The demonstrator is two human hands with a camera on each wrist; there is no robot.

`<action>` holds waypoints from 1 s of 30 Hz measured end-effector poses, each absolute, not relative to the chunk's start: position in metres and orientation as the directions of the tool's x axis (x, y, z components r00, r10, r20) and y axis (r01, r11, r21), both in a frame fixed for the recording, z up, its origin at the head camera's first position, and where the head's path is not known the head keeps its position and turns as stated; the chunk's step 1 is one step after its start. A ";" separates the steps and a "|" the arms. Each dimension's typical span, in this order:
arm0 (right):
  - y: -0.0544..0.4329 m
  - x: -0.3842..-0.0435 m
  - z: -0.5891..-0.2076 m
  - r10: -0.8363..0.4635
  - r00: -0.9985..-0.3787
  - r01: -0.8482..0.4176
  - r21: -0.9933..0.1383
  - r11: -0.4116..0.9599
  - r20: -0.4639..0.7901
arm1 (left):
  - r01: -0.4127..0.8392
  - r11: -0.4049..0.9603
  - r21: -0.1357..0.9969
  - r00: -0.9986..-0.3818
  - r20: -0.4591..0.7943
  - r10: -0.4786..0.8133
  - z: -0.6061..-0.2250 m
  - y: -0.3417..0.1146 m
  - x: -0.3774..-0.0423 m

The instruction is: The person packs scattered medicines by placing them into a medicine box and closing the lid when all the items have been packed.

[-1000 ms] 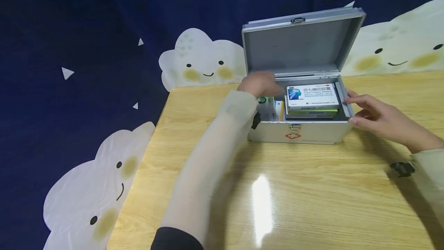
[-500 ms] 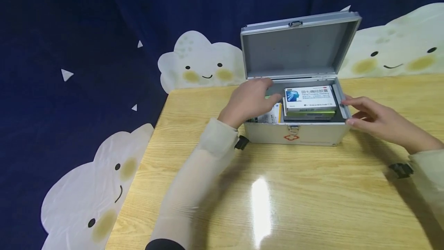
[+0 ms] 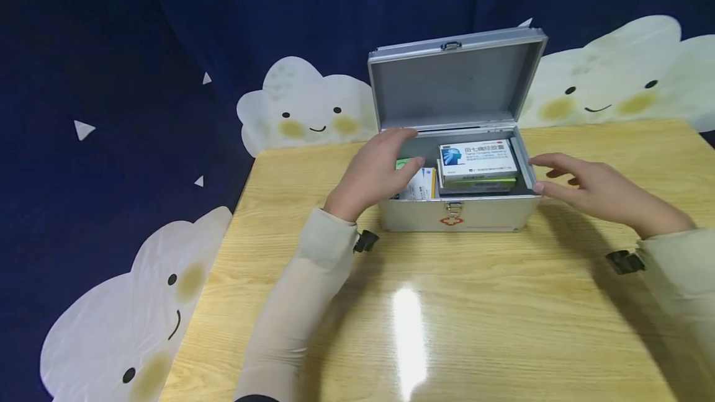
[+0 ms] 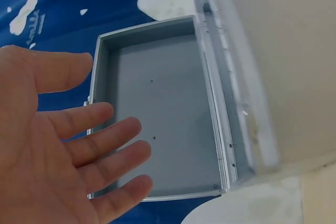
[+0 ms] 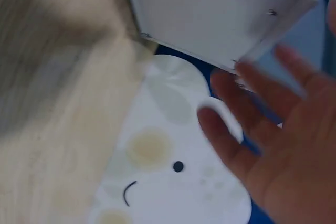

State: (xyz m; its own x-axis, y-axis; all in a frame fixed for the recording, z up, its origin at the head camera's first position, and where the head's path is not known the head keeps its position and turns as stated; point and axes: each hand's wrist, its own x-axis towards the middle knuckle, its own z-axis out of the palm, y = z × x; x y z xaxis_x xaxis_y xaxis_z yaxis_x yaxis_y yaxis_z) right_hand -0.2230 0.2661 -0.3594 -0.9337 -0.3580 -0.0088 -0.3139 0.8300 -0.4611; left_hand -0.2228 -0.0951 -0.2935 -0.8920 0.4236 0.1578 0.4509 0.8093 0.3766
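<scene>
A silver first-aid case (image 3: 486, 216) with a red cross emblem stands with its lid (image 3: 447, 92) raised. Inside, a white medicine box (image 3: 481, 161) with a blue head picture tops a stack on the right. Toward the left end is a white box (image 3: 422, 183) with an orange edge, partly hidden by my left hand (image 3: 368, 169). This hand hovers at the case's left end, and in the left wrist view its palm and fingers (image 4: 113, 148) are spread and hold nothing. My right hand (image 3: 606, 194) has its fingertips close to the right wall, fingers extended in the right wrist view.
The case sits on a wooden table (image 3: 480, 309) near its back edge. Behind hangs a dark blue curtain (image 3: 139, 48) with white cloud figures (image 3: 310, 101) and small triangles. The table's left edge slants down beside another cloud (image 3: 134, 315).
My left hand has drawn back out of the case toward its left end, uncovering more of the boxes. My right hand has eased slightly off the right wall. The head view has shifted right.
</scene>
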 end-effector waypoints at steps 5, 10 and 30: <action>0.258 -0.215 -0.348 -0.309 -0.944 -0.329 -0.438 0.837 0.117 | 0.481 0.828 0.288 -0.876 0.199 0.439 -0.302 -0.104 -0.217; 0.250 -0.201 -0.339 -0.260 -0.933 -0.351 -0.479 0.804 0.249 | 0.503 0.821 0.269 -0.852 0.317 0.418 -0.310 -0.112 -0.211; 0.255 -0.265 -0.269 -0.040 -0.990 -0.112 -0.580 0.807 0.135 | 0.370 0.804 0.466 -0.885 0.440 0.152 -0.293 -0.127 -0.260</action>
State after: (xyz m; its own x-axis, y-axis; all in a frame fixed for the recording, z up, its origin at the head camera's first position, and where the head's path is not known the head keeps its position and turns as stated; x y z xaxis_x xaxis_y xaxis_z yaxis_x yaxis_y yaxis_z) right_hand -0.2655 0.2554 -0.2690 -0.9900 -0.0402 0.1352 -0.1119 0.8072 -0.5796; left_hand -0.2604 -0.1274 -0.2928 -0.8851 0.1522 0.4398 0.3696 0.8040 0.4658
